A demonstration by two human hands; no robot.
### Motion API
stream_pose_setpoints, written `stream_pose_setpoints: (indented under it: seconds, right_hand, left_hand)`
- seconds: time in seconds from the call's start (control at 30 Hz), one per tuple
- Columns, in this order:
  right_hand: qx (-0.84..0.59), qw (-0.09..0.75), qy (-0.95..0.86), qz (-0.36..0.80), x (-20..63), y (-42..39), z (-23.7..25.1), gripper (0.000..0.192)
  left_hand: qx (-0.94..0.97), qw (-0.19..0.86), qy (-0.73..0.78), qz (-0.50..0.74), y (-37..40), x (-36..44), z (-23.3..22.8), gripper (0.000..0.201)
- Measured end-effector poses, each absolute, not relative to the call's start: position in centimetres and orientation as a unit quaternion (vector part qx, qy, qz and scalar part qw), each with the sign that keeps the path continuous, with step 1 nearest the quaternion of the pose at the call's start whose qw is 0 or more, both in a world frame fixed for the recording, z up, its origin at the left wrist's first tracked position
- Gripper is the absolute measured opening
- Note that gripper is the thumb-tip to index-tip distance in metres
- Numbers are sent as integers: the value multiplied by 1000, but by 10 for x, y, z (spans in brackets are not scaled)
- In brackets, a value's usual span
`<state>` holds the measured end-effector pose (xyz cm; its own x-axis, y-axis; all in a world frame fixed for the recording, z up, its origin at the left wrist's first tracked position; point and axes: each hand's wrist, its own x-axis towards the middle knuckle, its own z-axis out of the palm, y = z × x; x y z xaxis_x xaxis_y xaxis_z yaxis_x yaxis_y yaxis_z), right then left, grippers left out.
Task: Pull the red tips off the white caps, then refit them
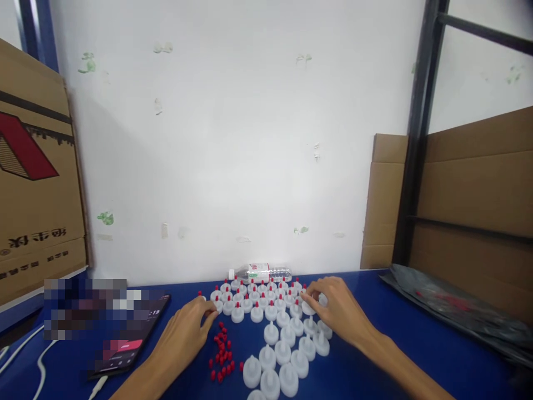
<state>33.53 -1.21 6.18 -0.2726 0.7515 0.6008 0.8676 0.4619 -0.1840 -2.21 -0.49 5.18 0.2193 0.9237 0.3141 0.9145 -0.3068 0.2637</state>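
White nozzle caps upright, clustered on blue table; loose red tips piled left.

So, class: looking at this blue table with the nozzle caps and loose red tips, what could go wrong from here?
1. The left hand rests beside the loose pile of small red plastic tips; a nudge could scatter them.
2. The right hand reaches among the crowded white plastic nozzle caps, so it might topple neighbours.
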Motion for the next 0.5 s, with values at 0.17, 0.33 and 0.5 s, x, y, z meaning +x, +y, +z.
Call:
stream_pose_setpoints:
  seconds: [0.17,0.33,0.5]
  right_hand:
    - [-534,293,-788,-83,338,-11,62,29]
    - [-554,266,-786,-73,341,-8,58,24]
    - [-563,252,-784,-60,342,-6,54,22]
  left_hand:
    - [786,16,583,207,-2,-24,50,30]
    - [776,28,597,200,-2,-24,48,23]
    - [776,40,601,188,3,-25,42,17]
